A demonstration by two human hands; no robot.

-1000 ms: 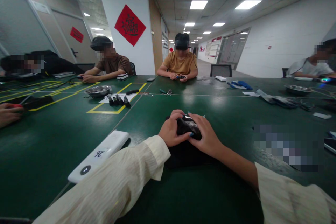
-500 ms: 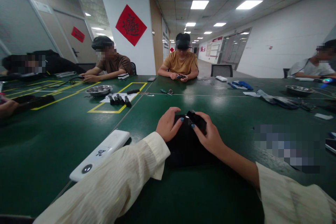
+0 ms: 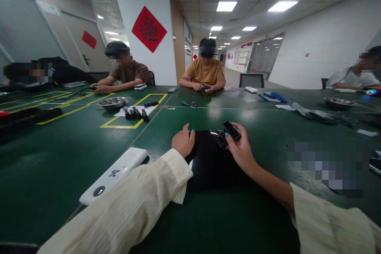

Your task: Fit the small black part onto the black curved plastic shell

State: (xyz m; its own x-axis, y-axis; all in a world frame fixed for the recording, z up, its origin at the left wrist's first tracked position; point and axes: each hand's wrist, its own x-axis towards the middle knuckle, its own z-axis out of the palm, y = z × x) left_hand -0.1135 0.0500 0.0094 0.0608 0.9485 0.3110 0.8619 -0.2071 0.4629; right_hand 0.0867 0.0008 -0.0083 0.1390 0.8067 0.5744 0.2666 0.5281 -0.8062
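Note:
A glossy black panel (image 3: 218, 166) lies on the table in front of me. Above its far right part, my right hand (image 3: 244, 150) grips a small black plastic piece (image 3: 232, 130) with hollow compartments, tilted so its inside shows. A second dark part (image 3: 220, 139) sits against that piece by the thumb; whether the two are joined I cannot tell. My left hand (image 3: 183, 143) is beside the panel's far left edge, thumb and forefinger apart, with nothing visible between them. Its other fingers are hidden.
Left of my forearm lies a white device (image 3: 114, 174) marked 26. Farther off are several black cylindrical parts (image 3: 136, 114) on paper, a metal bowl (image 3: 112, 103) and pliers (image 3: 189, 104). Gloves (image 3: 315, 113) lie at the right. Across the table a person (image 3: 205, 71) works.
My left hand has drawn back leftward from the black piece. My right hand has raised and turned the piece, so its compartments now show.

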